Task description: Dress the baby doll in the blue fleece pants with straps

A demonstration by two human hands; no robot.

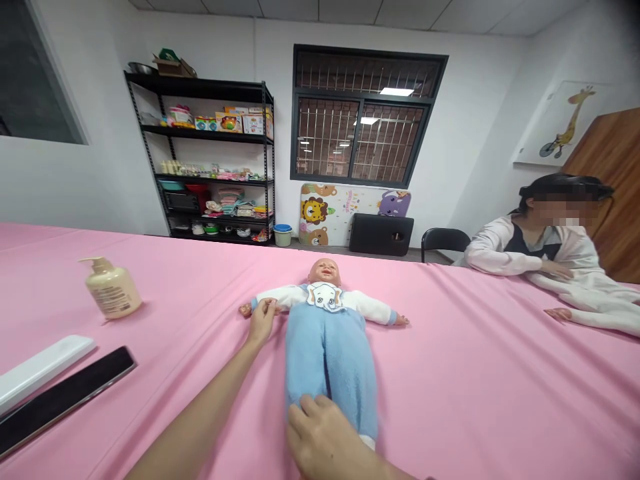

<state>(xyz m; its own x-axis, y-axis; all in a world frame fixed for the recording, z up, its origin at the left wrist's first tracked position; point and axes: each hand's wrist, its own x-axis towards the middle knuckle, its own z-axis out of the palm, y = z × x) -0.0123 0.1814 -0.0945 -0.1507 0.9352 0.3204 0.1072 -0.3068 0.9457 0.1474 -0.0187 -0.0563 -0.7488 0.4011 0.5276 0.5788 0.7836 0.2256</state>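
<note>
Head view: nearest, right hand [325, 433] rests over the lower blue trouser leg [303, 373], fingers curled; cannot tell whether cloth is gripped beneath. Left of the arms, towards the left edge of the pink-covered table [450, 373]: smartphone [67, 397], dark side up, beside a white oblong case [47, 365]. Left hand [261, 323] further out, thumb and fingertips pinching the white sleeve [285, 297] near its cuff. Baby doll [326, 301] on its back mid-table, arms spread, head near the far edge. Risk, as I judge it: an uneven pull on sleeve and leg could twist the doll or ruck the loose pink cloth. Pump bottle [114, 292] upright beyond the case; dragged cloth might tip it. At the far right, a seated co-worker [530, 247] leans on the table.
</note>
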